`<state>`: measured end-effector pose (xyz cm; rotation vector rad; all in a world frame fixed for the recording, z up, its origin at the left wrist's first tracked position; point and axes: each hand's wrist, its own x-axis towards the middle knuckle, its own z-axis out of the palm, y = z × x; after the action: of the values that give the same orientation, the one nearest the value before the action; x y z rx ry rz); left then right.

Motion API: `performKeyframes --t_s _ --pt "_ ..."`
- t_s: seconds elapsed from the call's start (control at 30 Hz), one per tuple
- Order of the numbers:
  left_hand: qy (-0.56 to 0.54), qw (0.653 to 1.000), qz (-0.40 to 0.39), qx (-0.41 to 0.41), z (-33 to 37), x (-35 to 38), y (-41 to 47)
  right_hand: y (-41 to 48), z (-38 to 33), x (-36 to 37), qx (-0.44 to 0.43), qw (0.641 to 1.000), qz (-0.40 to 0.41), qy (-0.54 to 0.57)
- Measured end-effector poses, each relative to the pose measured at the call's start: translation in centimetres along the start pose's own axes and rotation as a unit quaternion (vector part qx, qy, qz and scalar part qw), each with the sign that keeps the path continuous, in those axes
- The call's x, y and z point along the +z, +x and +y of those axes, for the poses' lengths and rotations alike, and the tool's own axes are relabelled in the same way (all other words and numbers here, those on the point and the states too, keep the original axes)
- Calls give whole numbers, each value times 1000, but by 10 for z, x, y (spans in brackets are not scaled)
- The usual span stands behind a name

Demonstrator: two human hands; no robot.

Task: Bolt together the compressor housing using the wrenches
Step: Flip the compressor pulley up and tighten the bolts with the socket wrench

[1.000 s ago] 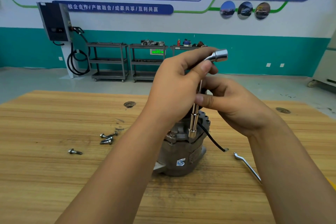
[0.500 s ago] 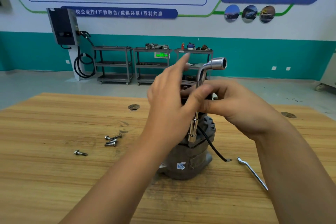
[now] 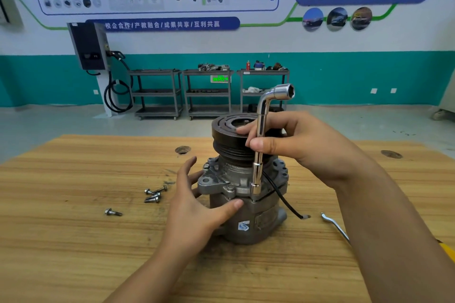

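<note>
I see the compressor housing (image 3: 242,206) standing upright near the middle of the wooden table (image 3: 73,241), its black pulley (image 3: 230,135) on top. My right hand (image 3: 307,147) is closed around the upright shaft of the L-shaped socket wrench (image 3: 261,140), thumb and fingers pinching it beside the pulley; the wrench's lower socket sits down on a bolt at the housing's flange, and its bent upper end points right above my hand. My left hand (image 3: 197,211) is open, fingers spread, on the housing's left side, with the thumb pressed to the grey body just under the flange; it grips nothing else. A thin black wire (image 3: 283,200) trails from the housing down to the table on the right. A flat wrench (image 3: 336,227) lies on the table further right, partly behind my right forearm. Loose bolts (image 3: 154,195) lie left of the housing, near my left hand, with one more bolt (image 3: 112,212) further left.
</note>
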<state>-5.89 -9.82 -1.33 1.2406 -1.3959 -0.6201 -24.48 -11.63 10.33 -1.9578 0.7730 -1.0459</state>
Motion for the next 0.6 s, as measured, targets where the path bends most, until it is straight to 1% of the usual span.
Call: performKeyframes --t_s 0.1,0.23,0.33,0.4,0.5,0.6 --pt "-32 999 -18 -5 -10 -5 7 0 -2 1 -4 1000 12 -8" --pt "-94 992 -79 -20 -17 -9 13 0 -7 6 -31 994 48 -96" --pt "-128 987 -97 -22 -19 -8 13 3 -5 15 -37 988 88 -125" --pt "-137 986 -96 -16 -20 -8 13 5 -4 21 -54 985 121 -110" --pt "-145 984 -100 -6 -19 -8 13 7 -10 23 -105 976 185 -33" --pt "-135 986 -99 -2 -21 -9 15 5 -16 17 -139 967 210 24"
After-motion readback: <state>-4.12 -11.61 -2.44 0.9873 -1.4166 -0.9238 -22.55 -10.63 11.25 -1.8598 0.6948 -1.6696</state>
